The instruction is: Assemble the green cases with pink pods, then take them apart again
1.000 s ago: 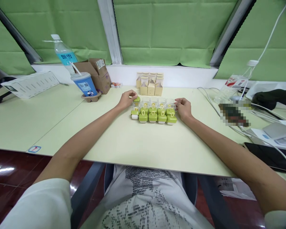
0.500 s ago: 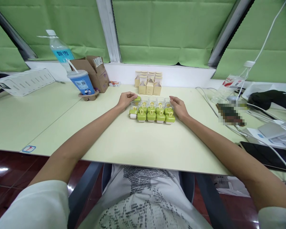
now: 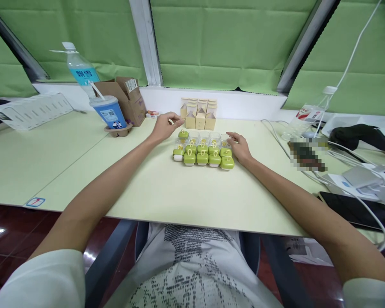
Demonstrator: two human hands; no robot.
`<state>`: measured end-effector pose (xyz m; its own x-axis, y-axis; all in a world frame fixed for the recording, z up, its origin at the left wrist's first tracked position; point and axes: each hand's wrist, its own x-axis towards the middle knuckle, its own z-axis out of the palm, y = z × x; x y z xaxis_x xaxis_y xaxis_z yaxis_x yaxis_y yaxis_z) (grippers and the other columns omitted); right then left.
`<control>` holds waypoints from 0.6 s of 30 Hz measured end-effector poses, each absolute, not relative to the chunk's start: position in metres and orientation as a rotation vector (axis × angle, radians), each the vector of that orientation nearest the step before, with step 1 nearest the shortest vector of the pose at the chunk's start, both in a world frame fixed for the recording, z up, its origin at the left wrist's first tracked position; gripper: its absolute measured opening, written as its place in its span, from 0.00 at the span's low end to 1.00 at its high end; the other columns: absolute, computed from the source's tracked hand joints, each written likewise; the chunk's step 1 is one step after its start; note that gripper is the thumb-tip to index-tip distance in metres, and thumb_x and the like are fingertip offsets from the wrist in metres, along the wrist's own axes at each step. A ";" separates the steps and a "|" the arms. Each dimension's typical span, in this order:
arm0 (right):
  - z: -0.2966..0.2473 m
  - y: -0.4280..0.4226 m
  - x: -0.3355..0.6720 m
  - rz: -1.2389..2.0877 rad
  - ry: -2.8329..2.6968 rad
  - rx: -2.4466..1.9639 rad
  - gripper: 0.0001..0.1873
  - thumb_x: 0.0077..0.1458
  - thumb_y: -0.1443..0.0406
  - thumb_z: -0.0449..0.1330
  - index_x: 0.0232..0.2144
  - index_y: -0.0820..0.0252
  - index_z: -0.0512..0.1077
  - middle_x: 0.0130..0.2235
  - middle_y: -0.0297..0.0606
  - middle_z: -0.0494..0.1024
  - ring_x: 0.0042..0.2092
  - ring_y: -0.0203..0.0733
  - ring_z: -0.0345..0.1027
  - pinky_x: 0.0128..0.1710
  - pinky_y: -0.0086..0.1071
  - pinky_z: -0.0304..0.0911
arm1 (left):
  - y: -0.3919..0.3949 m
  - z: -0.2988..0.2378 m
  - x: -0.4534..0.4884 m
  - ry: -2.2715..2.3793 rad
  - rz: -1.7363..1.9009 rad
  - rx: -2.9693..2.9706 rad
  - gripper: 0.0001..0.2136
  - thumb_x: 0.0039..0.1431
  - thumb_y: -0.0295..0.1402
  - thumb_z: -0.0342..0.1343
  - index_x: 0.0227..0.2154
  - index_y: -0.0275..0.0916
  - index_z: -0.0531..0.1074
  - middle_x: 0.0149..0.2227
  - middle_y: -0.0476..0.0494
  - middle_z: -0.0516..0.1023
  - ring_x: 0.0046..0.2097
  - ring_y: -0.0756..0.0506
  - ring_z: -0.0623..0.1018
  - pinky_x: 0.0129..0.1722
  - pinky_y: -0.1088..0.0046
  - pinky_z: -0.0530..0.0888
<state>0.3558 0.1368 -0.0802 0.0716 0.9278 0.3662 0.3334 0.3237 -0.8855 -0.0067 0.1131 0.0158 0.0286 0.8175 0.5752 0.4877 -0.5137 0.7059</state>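
Note:
A compact block of small lidded containers sits mid-table, with green tops, yellow loops and pale bases. Behind these stand clear small cups in a row. One green-topped container is at the back left corner. Just above and left of it, my left hand is raised with bent fingers, a gap showing between thumb and forefinger, and nothing visible in it. My right hand rests at the block's right end, fingers loosely stretched beside the rightmost clear cup; whether it touches the cup I cannot tell.
Several small beige cartons with raised flaps stand by the wall. To the left are a blue drink cup, a cardboard box and a water bottle. Cables, another bottle and a black tablet lie right.
My left hand has let go of the green-topped container at the back left corner and lifted up and to the left. My right hand has stayed by the right end.

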 end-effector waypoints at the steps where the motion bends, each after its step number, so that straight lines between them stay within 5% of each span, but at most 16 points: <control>1: -0.080 0.136 0.356 0.672 -1.475 -1.220 0.25 0.56 0.57 0.64 0.56 0.51 0.83 0.59 0.45 0.81 0.61 0.55 0.74 0.71 0.56 0.67 | 0.107 0.027 -0.011 1.297 1.314 2.155 0.18 0.56 0.52 0.74 0.33 0.40 0.86 0.38 0.42 0.88 0.41 0.43 0.81 0.45 0.67 0.76; 5: -0.077 0.134 0.356 0.678 -1.456 -1.222 0.22 0.55 0.58 0.61 0.50 0.52 0.82 0.55 0.44 0.81 0.58 0.54 0.75 0.68 0.55 0.70 | 0.083 0.053 -0.021 1.207 0.424 2.427 0.18 0.50 0.53 0.76 0.35 0.45 0.89 0.32 0.48 0.86 0.33 0.45 0.80 0.38 0.69 0.70; 7: -0.077 0.133 0.355 0.678 -1.452 -1.217 0.20 0.55 0.58 0.61 0.48 0.52 0.81 0.54 0.43 0.82 0.57 0.53 0.75 0.67 0.54 0.70 | 0.075 0.051 -0.021 1.252 0.261 2.445 0.19 0.43 0.52 0.79 0.34 0.47 0.89 0.29 0.50 0.85 0.31 0.45 0.79 0.37 0.69 0.69; 11: -0.076 0.132 0.355 0.676 -1.433 -1.219 0.19 0.54 0.58 0.60 0.47 0.52 0.80 0.50 0.41 0.81 0.54 0.52 0.74 0.64 0.51 0.71 | 0.063 0.039 -0.017 1.251 0.443 2.507 0.20 0.33 0.51 0.84 0.27 0.49 0.85 0.30 0.48 0.81 0.32 0.41 0.79 0.38 0.67 0.70; 18: -0.074 0.130 0.354 0.683 -1.415 -1.230 0.17 0.55 0.57 0.59 0.45 0.52 0.79 0.44 0.38 0.81 0.48 0.49 0.73 0.55 0.46 0.72 | 0.046 0.033 -0.016 1.137 0.511 2.441 0.24 0.37 0.50 0.84 0.29 0.47 0.77 0.32 0.51 0.82 0.30 0.43 0.78 0.34 0.67 0.70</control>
<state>0.3538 0.1297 -0.0738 0.1243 0.9292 0.3482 0.3056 0.2980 -0.9043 -0.0156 0.0461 0.0332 0.6025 0.7826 0.1570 0.6370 -0.5899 0.4962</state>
